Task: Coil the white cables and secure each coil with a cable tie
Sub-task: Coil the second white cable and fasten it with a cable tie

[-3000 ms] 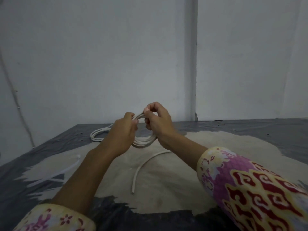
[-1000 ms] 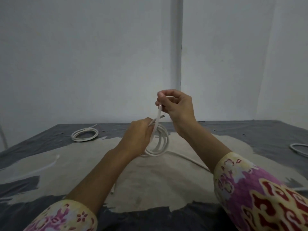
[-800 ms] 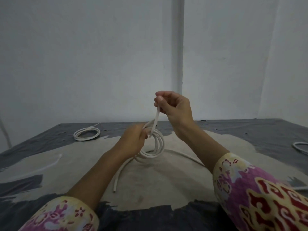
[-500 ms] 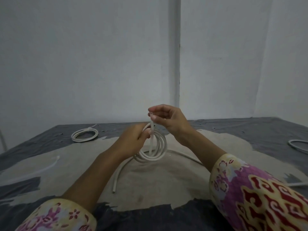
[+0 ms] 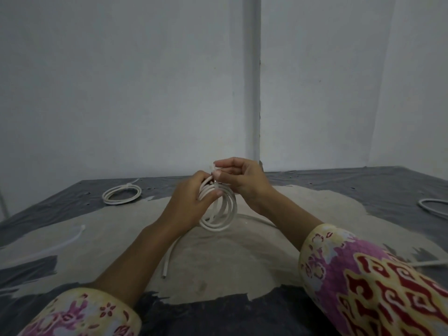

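Left fingers (image 5: 206, 190) curled around white coil (image 5: 225, 214), right fingers (image 5: 218, 175) pinching cable tie (image 5: 211, 166) above.

I see the desk (image 5: 339, 185) under a dark grey plastic sheet (image 5: 303, 180), with a broad pale, sandy patch (image 5: 218, 263) spread over its middle. At the far left, a tied white coil (image 5: 122, 194) lies flat on the dark sheet, a tie end sticking out from its far side. On the left of the pale patch a loose cable tie (image 5: 70, 238) lies stretched out. A loose cable end (image 5: 171, 257) curves across the patch near the middle, its cut tip pointing toward me. At the right edge, part of another white cable loop (image 5: 434, 207) rests on the sheet, and a thin white strip (image 5: 431, 264) lies nearer me.
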A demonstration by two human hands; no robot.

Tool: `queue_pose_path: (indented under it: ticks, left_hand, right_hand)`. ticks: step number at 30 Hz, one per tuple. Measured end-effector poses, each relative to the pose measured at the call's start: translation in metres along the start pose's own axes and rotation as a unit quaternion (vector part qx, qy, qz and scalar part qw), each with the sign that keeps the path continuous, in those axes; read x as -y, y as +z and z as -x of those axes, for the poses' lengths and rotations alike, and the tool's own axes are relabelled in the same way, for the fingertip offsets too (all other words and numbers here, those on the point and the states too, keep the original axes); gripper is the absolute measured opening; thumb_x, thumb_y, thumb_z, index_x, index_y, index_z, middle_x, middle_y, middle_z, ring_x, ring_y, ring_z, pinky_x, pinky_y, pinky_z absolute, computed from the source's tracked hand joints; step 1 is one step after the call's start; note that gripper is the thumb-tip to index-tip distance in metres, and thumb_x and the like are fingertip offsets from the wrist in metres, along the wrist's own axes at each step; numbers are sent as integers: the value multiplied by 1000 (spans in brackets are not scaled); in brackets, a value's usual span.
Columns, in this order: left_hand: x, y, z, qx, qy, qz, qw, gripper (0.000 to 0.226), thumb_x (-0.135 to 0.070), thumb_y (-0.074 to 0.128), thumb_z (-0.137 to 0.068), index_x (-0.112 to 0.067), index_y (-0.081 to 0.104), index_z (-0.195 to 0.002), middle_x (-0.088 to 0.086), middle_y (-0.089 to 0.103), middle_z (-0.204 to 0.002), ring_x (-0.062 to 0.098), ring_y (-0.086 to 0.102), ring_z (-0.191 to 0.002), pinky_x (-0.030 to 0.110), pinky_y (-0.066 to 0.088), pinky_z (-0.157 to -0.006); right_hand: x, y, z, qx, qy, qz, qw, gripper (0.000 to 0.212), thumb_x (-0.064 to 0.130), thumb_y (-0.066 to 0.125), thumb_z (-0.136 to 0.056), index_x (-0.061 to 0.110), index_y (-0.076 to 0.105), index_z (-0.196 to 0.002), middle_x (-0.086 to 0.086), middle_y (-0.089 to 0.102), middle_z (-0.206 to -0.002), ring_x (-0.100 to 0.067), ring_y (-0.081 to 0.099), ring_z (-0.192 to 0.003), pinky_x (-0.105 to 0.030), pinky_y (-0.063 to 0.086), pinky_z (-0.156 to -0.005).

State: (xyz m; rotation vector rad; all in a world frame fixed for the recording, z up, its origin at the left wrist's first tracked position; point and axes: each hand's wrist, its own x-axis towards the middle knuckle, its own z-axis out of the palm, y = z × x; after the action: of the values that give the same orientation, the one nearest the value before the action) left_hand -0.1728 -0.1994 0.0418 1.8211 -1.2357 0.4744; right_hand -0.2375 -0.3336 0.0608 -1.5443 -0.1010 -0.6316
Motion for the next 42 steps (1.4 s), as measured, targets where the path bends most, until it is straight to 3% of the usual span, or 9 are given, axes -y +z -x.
queue_pose_path:
  ticks: [3, 9, 15, 21, 24, 27, 34, 38, 42]
  left_hand:
    - [0, 3, 2, -8, -27, 37, 999, 19, -24, 65, -83, -15, 56, -97, -7, 64, -84, -4, 59, -74, 12, 44, -66]
    - [3, 3, 4, 13, -68, 82, 994, 22, -21, 64, -84, -12, 61, -104, 2, 69, -98, 11, 65, -93, 32, 51, -86]
    - [3, 3, 5, 14, -76, 90, 993, 19, -21, 63, -85, -12, 58, -101, 0, 69, -91, 8, 65, -81, 31, 52, -80]
    - [0, 3, 7, -5, -74, 126, 989, 17, -24, 67, -82, -13, 58, -91, 2, 71, -88, 10, 68, -82, 32, 54, -79]
    - [-2, 4, 6, -16, -81, 132, 988, 17, -20, 69, -79, -12, 58, -89, 3, 72, -87, 9, 68, -79, 22, 53, -73]
    - [-3, 3, 6, -17, -76, 134, 988, 20, -19, 70, -78, -9, 57, -89, 2, 72, -85, 6, 68, -77, 15, 51, -68]
    - [-4, 0, 6, -28, -64, 143, 987, 19, -14, 70, -78, -7, 54, -81, 5, 69, -78, 9, 65, -68, 26, 52, -67]
    - [-5, 1, 6, -41, -59, 168, 983, 17, -7, 69, -77, 0, 54, -81, 6, 67, -77, 1, 64, -67, 11, 49, -61]
    - [-4, 1, 7, -50, -72, 220, 972, 13, -5, 69, -76, -6, 56, -77, 3, 69, -77, 4, 67, -71, 13, 53, -66]
  right_hand:
    - [-3, -1, 0, -18, -4, 18, 1000, 13, -4, 70, -76, 9, 67, -76, 1, 66, -58, -8, 64, -53, -18, 51, -50]
    - [-12, 0, 0, -13, 23, 28, 999, 16, -1, 65, -81, 14, 66, -85, -8, 60, -72, -17, 60, -64, -22, 52, -55]
    - [-7, 0, -3, 0, 91, 17, 996, 12, 6, 64, -82, 15, 58, -85, -3, 59, -68, -12, 57, -55, -20, 46, -48]
    - [-3, -1, -5, 26, 171, 37, 984, 10, 18, 56, -84, 13, 55, -75, 4, 54, -51, -14, 50, -56, -27, 43, -58]
    - [0, -1, -3, 62, 204, 77, 974, 20, 28, 51, -86, 14, 56, -73, -1, 53, -63, -15, 49, -60, -26, 43, -61]
    - [-3, -4, -3, 111, 228, 91, 963, 32, 42, 47, -85, 13, 59, -86, -6, 52, -77, -17, 51, -66, -32, 50, -68]
    - [-3, -3, 3, 162, 255, 93, 949, 53, 54, 36, -89, 8, 64, -91, -14, 67, -77, -23, 62, -71, -33, 50, -74]
    - [-4, -3, 3, 95, 212, 80, 969, 36, 45, 48, -88, 14, 65, -81, -2, 65, -70, -15, 58, -69, -27, 47, -72]
    - [-6, 0, 2, 32, 167, 20, 985, 21, 31, 62, -84, 11, 67, -82, 0, 63, -69, -9, 58, -64, -21, 45, -63]
